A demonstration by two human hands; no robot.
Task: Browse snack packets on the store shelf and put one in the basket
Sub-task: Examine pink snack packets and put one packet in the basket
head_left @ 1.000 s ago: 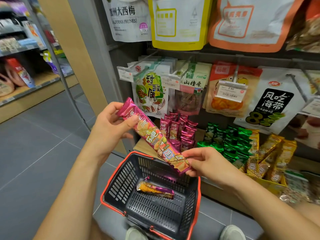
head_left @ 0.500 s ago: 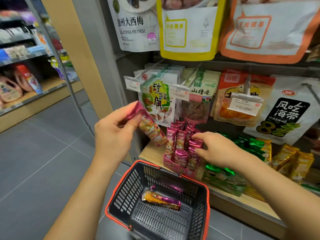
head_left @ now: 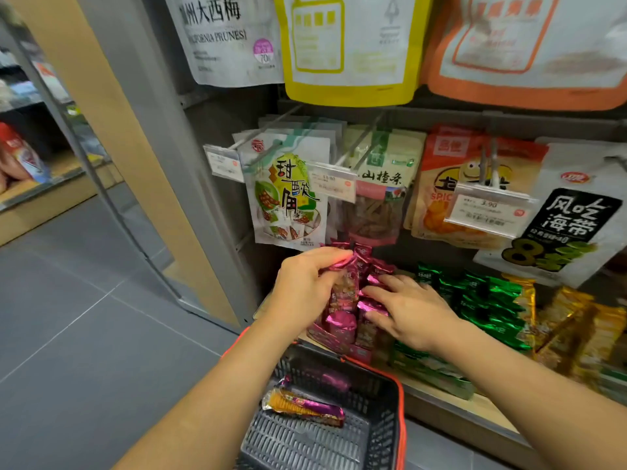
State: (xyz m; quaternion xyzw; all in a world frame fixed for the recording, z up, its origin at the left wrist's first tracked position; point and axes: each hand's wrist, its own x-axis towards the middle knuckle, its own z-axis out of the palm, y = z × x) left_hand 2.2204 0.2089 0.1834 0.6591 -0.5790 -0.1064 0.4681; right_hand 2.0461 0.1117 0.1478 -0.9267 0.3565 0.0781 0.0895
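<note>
The basket [head_left: 381, 435] is cut off by the lower edge, its near-left rim hidden beneath a forearm [head_left: 220, 398]. The pink packet [head_left: 345, 287] is largely covered by fingers of the left hand [head_left: 305, 286]. Three hanging pouches [head_left: 349, 45] are cropped at the top. Print on a price tag [head_left: 334, 184] is blurred beyond reading.

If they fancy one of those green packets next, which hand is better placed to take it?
Probably the right hand: it rests flat on the pink packets, right beside the green packets, gripping nothing. The left hand is farther off and grips a pink packet.
</note>
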